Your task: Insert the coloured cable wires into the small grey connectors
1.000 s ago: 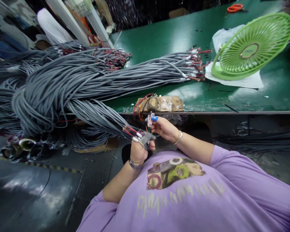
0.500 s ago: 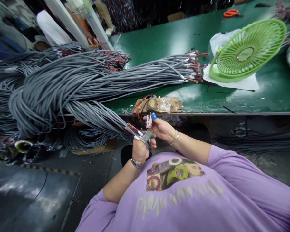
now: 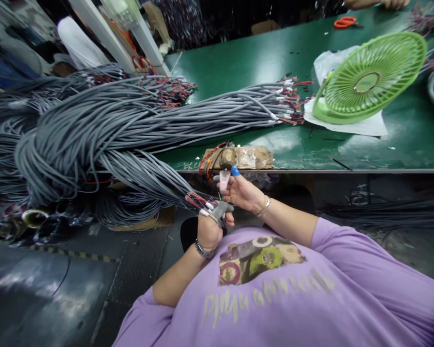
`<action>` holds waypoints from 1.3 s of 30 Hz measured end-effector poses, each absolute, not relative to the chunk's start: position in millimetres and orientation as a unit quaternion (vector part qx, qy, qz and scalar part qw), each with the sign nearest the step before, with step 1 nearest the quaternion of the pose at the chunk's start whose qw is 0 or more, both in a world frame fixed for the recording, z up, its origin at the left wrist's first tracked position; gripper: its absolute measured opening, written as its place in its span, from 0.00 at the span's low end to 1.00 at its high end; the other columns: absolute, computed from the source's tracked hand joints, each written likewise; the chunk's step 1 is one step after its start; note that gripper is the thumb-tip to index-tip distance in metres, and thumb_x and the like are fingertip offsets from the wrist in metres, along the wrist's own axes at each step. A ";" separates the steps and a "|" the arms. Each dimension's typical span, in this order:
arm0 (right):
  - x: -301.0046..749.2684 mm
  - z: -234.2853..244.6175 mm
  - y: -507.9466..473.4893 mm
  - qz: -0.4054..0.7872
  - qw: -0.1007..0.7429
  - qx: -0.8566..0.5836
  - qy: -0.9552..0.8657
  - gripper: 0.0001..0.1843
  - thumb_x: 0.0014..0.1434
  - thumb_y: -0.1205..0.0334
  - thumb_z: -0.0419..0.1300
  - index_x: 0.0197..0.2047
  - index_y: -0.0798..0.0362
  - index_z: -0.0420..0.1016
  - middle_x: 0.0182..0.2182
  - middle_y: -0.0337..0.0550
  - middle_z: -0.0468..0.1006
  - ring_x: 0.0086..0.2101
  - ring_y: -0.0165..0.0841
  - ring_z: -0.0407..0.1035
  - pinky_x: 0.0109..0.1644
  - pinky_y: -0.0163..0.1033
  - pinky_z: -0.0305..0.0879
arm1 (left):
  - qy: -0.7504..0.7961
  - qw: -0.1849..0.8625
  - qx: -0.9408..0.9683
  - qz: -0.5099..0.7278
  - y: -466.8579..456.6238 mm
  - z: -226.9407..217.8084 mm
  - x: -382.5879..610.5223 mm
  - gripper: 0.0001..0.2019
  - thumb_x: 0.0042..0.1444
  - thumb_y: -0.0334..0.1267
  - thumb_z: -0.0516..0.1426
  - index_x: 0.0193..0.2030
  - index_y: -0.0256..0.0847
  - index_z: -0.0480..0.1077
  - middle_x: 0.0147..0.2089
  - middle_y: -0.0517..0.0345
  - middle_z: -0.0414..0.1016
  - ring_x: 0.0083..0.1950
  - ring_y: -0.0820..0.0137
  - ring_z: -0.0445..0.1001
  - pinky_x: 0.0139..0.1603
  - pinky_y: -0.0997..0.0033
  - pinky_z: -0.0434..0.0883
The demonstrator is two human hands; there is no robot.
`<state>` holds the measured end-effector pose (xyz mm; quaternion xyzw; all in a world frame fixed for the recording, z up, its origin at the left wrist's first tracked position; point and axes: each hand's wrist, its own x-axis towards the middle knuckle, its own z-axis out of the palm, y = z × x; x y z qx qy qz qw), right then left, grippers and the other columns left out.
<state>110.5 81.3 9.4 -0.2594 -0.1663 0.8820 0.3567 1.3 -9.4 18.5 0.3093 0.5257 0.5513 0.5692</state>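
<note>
My left hand point(image 3: 208, 229) is closed around the end of a grey cable point(image 3: 222, 209), whose thin coloured wires stick up out of the fist. Just above it, my right hand point(image 3: 243, 193) pinches a small pale connector point(image 3: 224, 179) at the tips of those wires; its forefinger wears a blue fingertip cover point(image 3: 235, 170). Both hands hover in front of my chest, just below the bench edge. The held cable runs left into a big bundle of grey cables point(image 3: 94, 135) that droops off the green bench point(image 3: 260, 62).
A taped brown block point(image 3: 244, 157) with red wires sits on the bench edge just above my hands. A green fan point(image 3: 369, 79) stands on white paper at the right. Orange scissors point(image 3: 345, 21) and another person's hand point(image 3: 394, 4) are at the far edge.
My right hand has shifted slightly, turning the connector so its blue-capped forefinger now sits a little higher. The left hand keeps its grip in place. The view has drifted a little.
</note>
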 end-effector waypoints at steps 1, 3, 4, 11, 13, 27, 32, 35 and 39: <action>110.8 9.4 81.1 0.881 0.357 -0.259 -0.174 0.23 0.61 0.42 0.57 0.37 0.55 0.76 0.28 0.41 0.75 0.26 0.26 0.64 0.28 0.31 0.60 | 0.525 0.568 0.308 0.555 -10.2 19.1 1.1 0.15 0.46 0.48 0.64 0.25 0.36 0.72 0.17 0.61 0.71 0.15 0.76 0.68 0.16 0.78 0.68; 110.9 9.1 80.1 0.869 0.370 -0.264 -0.193 0.18 0.60 0.48 0.60 0.36 0.56 0.76 0.27 0.40 0.74 0.25 0.25 0.63 0.29 0.31 0.60 | 0.523 0.563 0.305 0.563 -10.5 19.7 0.8 0.15 0.46 0.47 0.64 0.25 0.36 0.73 0.17 0.61 0.71 0.15 0.76 0.68 0.16 0.78 0.68; 110.7 8.7 79.4 0.861 0.381 -0.268 -0.204 0.15 0.59 0.51 0.62 0.34 0.56 0.76 0.27 0.39 0.74 0.25 0.25 0.63 0.28 0.30 0.59 | 0.522 0.560 0.304 0.567 -10.0 19.9 0.7 0.15 0.46 0.47 0.64 0.25 0.36 0.73 0.17 0.61 0.71 0.16 0.76 0.68 0.17 0.79 0.68; 108.9 4.4 78.5 0.824 0.414 -0.297 -0.249 0.20 0.57 0.45 0.62 0.32 0.56 0.75 0.25 0.39 0.73 0.25 0.25 0.62 0.26 0.30 0.59 | 0.516 0.557 0.300 0.577 -1.9 20.2 1.3 0.14 0.47 0.47 0.63 0.26 0.36 0.72 0.17 0.61 0.71 0.15 0.76 0.68 0.16 0.78 0.66; 107.5 2.1 80.3 0.812 0.423 -0.306 -0.262 0.24 0.57 0.41 0.60 0.31 0.56 0.75 0.24 0.39 0.73 0.24 0.25 0.61 0.26 0.30 0.59 | 0.519 0.563 0.304 0.567 0.1 20.0 1.7 0.15 0.47 0.47 0.63 0.26 0.36 0.73 0.16 0.60 0.71 0.15 0.75 0.68 0.15 0.78 0.66; 97.2 -14.0 87.5 0.802 0.441 -0.301 -0.266 0.28 0.59 0.37 0.55 0.30 0.56 0.76 0.26 0.42 0.75 0.26 0.27 0.65 0.28 0.31 0.60 | 0.528 0.564 0.303 0.558 2.5 19.9 0.4 0.15 0.47 0.48 0.63 0.26 0.35 0.73 0.16 0.60 0.71 0.14 0.76 0.67 0.14 0.79 0.62; 97.8 -6.5 87.1 0.848 0.406 -0.280 -0.195 0.26 0.58 0.38 0.58 0.31 0.55 0.75 0.27 0.42 0.76 0.25 0.26 0.65 0.28 0.32 0.63 | 0.530 0.567 0.296 0.556 2.8 16.9 0.5 0.16 0.46 0.49 0.63 0.25 0.35 0.72 0.16 0.60 0.71 0.14 0.76 0.67 0.15 0.78 0.64; 94.8 -0.5 88.5 0.853 0.411 -0.278 -0.158 0.24 0.57 0.39 0.60 0.30 0.55 0.74 0.25 0.41 0.75 0.24 0.26 0.66 0.28 0.32 0.65 | 0.532 0.566 0.291 0.558 4.2 15.1 0.8 0.16 0.46 0.49 0.63 0.26 0.35 0.73 0.16 0.60 0.71 0.14 0.76 0.67 0.15 0.78 0.64; 91.2 3.4 90.1 0.847 0.427 -0.283 -0.140 0.24 0.56 0.41 0.62 0.28 0.56 0.73 0.23 0.40 0.74 0.23 0.25 0.65 0.28 0.31 0.65 | 0.536 0.569 0.282 0.557 4.8 15.1 0.8 0.16 0.45 0.49 0.64 0.25 0.35 0.73 0.16 0.60 0.71 0.14 0.76 0.67 0.15 0.78 0.65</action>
